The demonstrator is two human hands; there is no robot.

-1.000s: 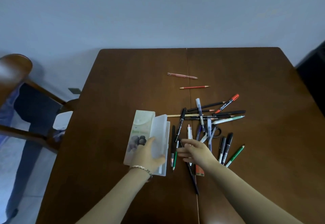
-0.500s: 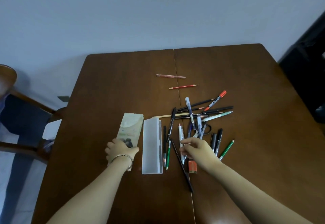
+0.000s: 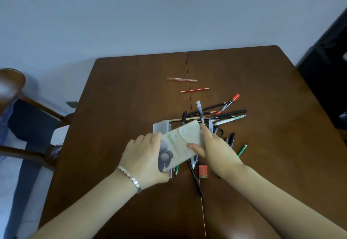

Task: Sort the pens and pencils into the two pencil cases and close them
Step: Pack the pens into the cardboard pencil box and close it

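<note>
The printed pencil case (image 3: pixel 179 145) is held above the pens (image 3: pixel 221 115), the left hand (image 3: pixel 144 160) clasping its lower end and the right hand (image 3: pixel 214 148) pinching the flap end. The right thumb should probably lift the flap while the left hand steadies the body.

Clear pencil case (image 3: pixel 160 127) mostly hidden

The printed case (image 3: pixel 180 145) has left the table, now apparently held by both hands over the clear case (image 3: pixel 159 127).
</note>
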